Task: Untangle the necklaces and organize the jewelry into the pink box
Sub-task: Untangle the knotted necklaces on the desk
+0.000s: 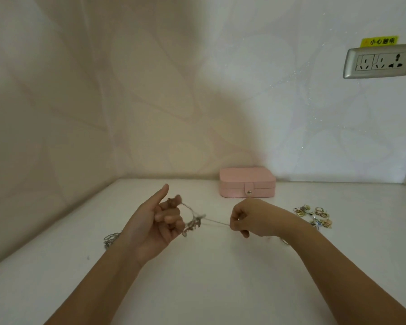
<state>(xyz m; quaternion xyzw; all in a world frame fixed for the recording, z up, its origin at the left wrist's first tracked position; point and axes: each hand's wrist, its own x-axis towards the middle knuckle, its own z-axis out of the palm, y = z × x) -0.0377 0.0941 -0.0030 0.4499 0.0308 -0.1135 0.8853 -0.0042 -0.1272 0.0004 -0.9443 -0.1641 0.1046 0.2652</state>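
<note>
Slack is what the clump (193, 224) wants, not pull. A thin chain (217, 222) is stretched taut between the two grips above the tabletop (197, 277), and a blurred clump of links and charms hangs from it near the left end. The step in hand is judged to be the untangling. It would be done best if the strand were let loose a little, the clump teased apart with fingertips, and one free end fed back through the loops. A hard tug would likely only tighten the tangle or snap a fine link.

The left grip (158, 224) is curled round the chain's upper end, with the thumb raised clear, and the clump lies just beside its fingers, on the right. The right grip (251, 219) is pressed together in a pinch on the strand's other end, apart from the clump. How many necklaces are caught up in it cannot be told.

The box (247, 182) stands shut at the back of the tabletop against the wall (150, 113) — beyond the right grip and touched by neither. Rings (313, 215) are heaped out to the right of that grip, and a second chain (110, 239) lies left of the left grip, partly hidden.
</note>
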